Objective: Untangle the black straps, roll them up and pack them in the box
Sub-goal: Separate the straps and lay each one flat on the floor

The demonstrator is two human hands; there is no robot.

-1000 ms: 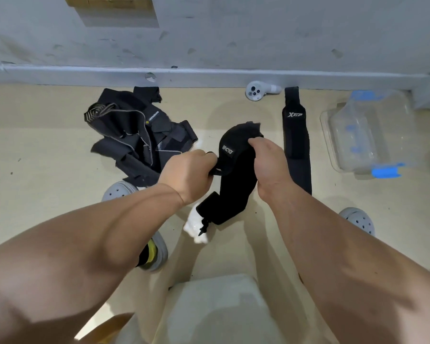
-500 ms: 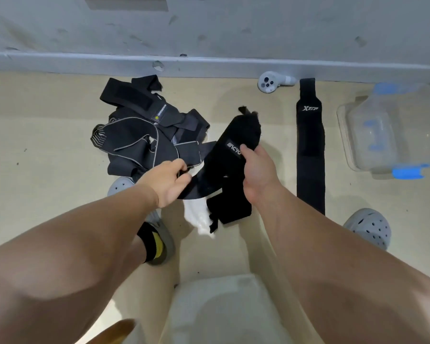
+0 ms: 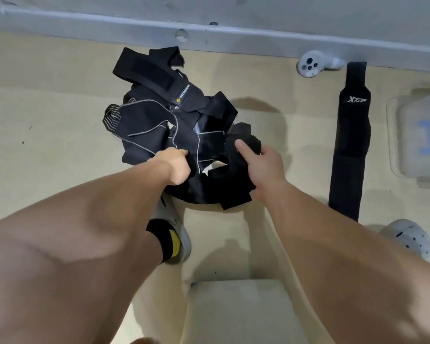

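Observation:
A tangled heap of black straps (image 3: 159,115) lies on the beige floor near the wall. My left hand (image 3: 176,165) grips the heap's near edge with curled fingers. My right hand (image 3: 261,162) holds a partly rolled black strap (image 3: 233,175) against the heap's right side, thumb stretched over the top of the roll. One straight black strap (image 3: 350,135) with white lettering lies flat to the right. The clear plastic box (image 3: 417,135) with blue clips sits at the right edge, partly cut off.
A white hand controller (image 3: 310,67) lies by the grey skirting. My feet in pale perforated clogs show at the left (image 3: 174,229) and right (image 3: 407,239). A pale stool edge (image 3: 238,311) is below me.
Both hands dropped from in front of me down to the heap. The strap I held up now rests against the heap, and my left hand has taken hold of the heap's edge.

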